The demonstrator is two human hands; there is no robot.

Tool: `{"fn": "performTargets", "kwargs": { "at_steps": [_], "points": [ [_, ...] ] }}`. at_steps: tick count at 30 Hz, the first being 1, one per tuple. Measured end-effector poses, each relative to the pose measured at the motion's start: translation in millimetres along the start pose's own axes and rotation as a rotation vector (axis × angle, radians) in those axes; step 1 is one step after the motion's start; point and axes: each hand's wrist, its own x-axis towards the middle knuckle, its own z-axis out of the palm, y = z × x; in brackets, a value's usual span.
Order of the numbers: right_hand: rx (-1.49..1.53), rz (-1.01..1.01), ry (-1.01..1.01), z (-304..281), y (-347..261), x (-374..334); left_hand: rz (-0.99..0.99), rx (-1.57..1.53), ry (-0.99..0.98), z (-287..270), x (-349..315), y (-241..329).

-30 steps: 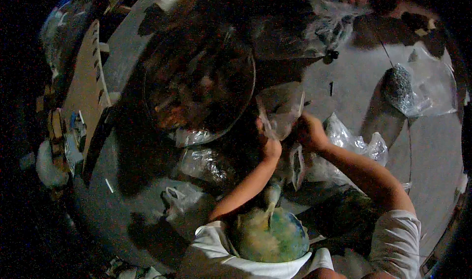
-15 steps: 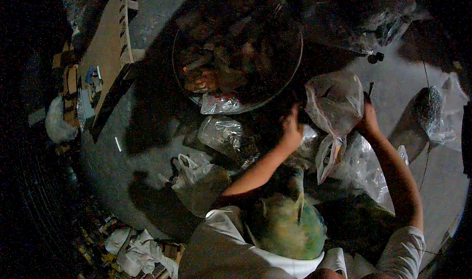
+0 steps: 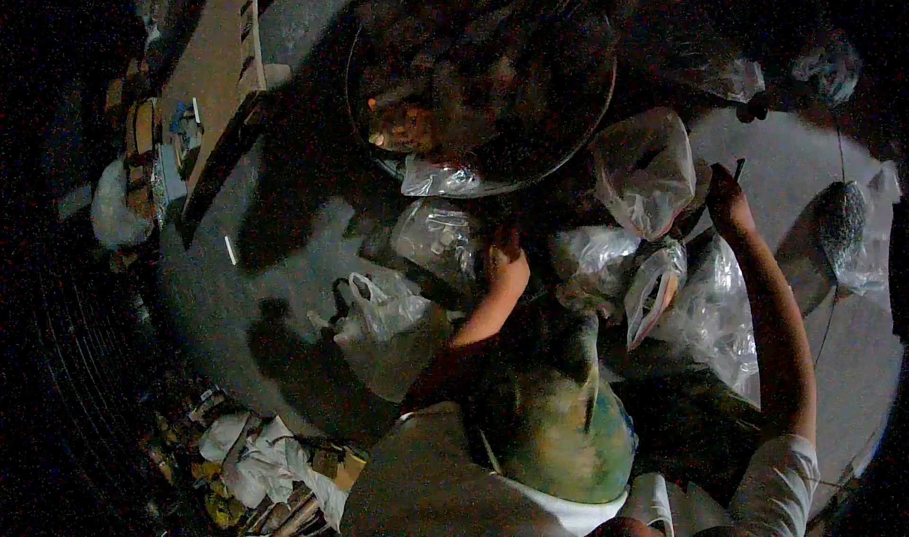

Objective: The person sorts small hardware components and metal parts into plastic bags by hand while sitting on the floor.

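My left hand (image 3: 507, 264) is beside a clear plastic bag (image 3: 434, 239) with pale contents, below the large round basin. Its fingers fade into shadow, so their grip is unclear. My right hand (image 3: 729, 201) is closed, and a thin dark stick-like thing (image 3: 739, 169) juts up from it. Just left of that hand, a puffed-out clear plastic bag (image 3: 646, 172) stands up; whether the fingers touch it I cannot make out. Below it lies a narrow clear bag (image 3: 653, 295) with something orange-tan inside.
The basin (image 3: 611, 97) holds dark, jumbled pieces. More clear bags (image 3: 710, 319) lie near my right forearm, and a handled plastic bag (image 3: 379, 310) sits at left. A cardboard panel (image 3: 213, 73) stands far left. White crumpled plastic (image 3: 251, 471) lies lower left. A rounded green shape (image 3: 563, 433) is between my arms.
My left hand has moved left and nearer, away from the puffed-out bag. My right hand has shifted slightly right. The view has shifted a little.
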Motion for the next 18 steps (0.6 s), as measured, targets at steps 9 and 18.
{"fn": "performTargets", "kwargs": {
  "at_steps": [9, 18],
  "points": [
    [-0.169, -0.012, 0.143, -34.4, 6.8, -0.7, -0.332, -0.405, -0.201, -39.1, 19.6, 16.6],
    [0.738, -0.302, 0.441, -93.4, -224.0, 8.6, -0.306, -0.818, -0.414, -10.1, -23.3, 21.2]
  ]
}}
